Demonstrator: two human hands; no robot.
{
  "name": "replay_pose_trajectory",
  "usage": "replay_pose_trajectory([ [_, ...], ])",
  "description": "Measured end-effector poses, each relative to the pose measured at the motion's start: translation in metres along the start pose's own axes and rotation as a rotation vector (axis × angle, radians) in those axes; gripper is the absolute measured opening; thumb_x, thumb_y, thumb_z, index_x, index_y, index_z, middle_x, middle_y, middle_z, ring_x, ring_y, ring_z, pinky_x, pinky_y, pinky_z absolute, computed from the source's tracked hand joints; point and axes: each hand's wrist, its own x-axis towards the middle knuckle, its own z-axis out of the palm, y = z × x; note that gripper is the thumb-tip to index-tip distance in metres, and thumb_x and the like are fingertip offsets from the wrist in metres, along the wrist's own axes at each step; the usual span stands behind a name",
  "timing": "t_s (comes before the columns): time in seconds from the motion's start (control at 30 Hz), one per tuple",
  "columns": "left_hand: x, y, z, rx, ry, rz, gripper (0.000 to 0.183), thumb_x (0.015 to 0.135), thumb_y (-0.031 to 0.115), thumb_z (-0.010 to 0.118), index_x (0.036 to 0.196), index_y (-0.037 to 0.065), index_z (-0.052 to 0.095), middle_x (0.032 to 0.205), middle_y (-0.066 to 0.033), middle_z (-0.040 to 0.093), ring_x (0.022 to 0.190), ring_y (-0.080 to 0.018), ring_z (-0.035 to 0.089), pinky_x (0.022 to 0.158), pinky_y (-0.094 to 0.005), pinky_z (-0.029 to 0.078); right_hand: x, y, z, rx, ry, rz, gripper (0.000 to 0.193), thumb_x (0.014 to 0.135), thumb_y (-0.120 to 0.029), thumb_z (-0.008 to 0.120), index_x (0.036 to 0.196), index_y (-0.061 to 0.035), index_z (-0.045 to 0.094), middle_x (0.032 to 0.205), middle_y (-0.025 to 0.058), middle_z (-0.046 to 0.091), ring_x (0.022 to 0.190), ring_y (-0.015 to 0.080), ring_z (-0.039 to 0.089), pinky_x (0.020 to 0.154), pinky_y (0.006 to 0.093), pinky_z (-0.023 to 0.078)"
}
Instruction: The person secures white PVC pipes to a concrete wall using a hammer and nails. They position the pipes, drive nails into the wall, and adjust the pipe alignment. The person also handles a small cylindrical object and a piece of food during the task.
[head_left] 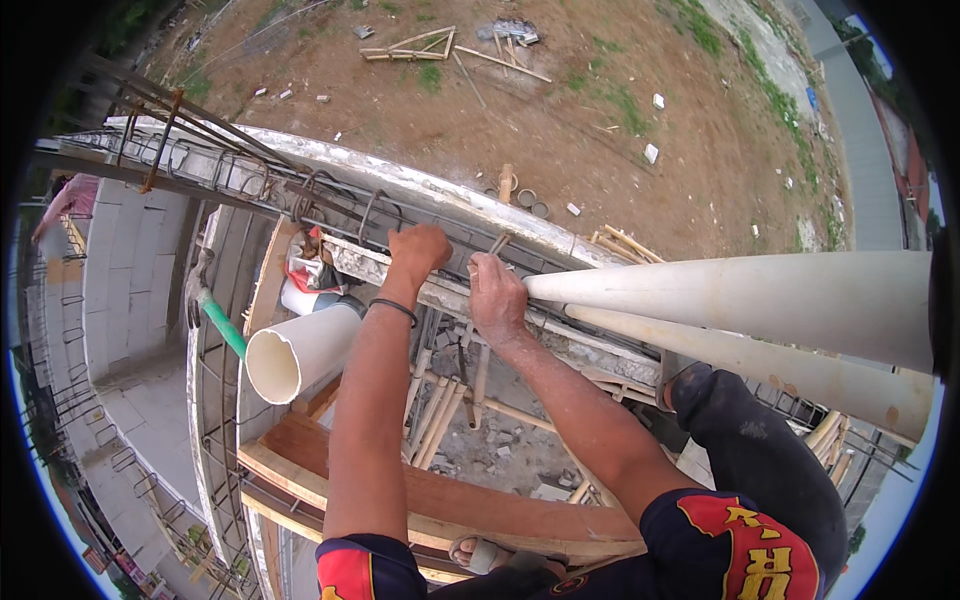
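Observation:
Both arms reach forward over a narrow trough with steel rebar (330, 190) and wire stirrups along it. My left hand (420, 250) is closed in a fist against the bars; what its fingers pinch is hidden. Just right of it, my right hand (497, 295) is wrapped round a small metal tool (500, 243). Only the tool's narrow, two-pronged end shows above the fist, so its exact kind is unclear. A short, wide white pipe (300, 352) with a ragged rim lies left of my left forearm. Beside that pipe is a hammer (218, 318) with a green handle.
Two long white pipes, one thick (740, 300) and one thinner (740, 358), extend rightward from near my right hand. Wooden boards (450, 500) cross below my arms, above an opening with rubble and bamboo poles. Bare ground lies far below. Another person (75, 200) is at far left.

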Motion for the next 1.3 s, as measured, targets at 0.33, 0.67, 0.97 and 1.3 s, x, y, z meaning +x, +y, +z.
replay_pose_trajectory([
  [0.33,0.028,0.002,0.012,0.065,-0.239,-0.024,0.038,0.086,0.019,0.052,0.121,0.015,0.068,0.133,-0.0099,0.060,0.125,-0.0315,0.055,0.100,-0.0487,0.039,0.000,-0.002,0.003,0.080,-0.003,0.107,0.012,0.091,-0.011,0.057,0.101,-0.0031,0.057,0.087,0.0152,0.063,0.076,0.0357,0.065,0.064,0.0436,0.051],
  [0.67,0.053,0.002,0.021,0.144,-0.253,-0.037,0.032,0.086,0.021,0.057,0.114,0.015,0.071,0.124,-0.0075,0.066,0.109,-0.0302,0.064,0.076,-0.0508,0.046,0.002,-0.004,0.007,0.025,0.047,0.051,0.018,0.083,-0.006,0.059,0.101,-0.0050,0.055,0.086,0.0120,0.061,0.067,0.0322,0.063,0.056,0.0416,0.050],
  [0.97,0.056,0.007,0.023,0.140,-0.299,-0.176,0.036,0.081,0.027,0.062,0.114,0.015,0.071,0.121,-0.0045,0.067,0.110,-0.0273,0.065,0.077,-0.0479,0.051,0.003,-0.007,0.006,0.027,0.005,0.077,0.011,0.092,-0.010,0.055,0.100,-0.0027,0.056,0.085,0.0158,0.060,0.074,0.0367,0.063,0.062,0.0440,0.050],
  [1.3,0.040,0.007,0.007,0.123,-0.348,-0.159,0.036,0.085,0.022,0.058,0.119,0.017,0.068,0.129,-0.0076,0.063,0.117,-0.0312,0.061,0.087,-0.0483,0.049,0.003,-0.004,0.009,-0.020,0.017,0.069,0.013,0.087,-0.010,0.058,0.100,-0.0055,0.056,0.086,0.0129,0.060,0.070,0.0346,0.063,0.061,0.0438,0.051],
])
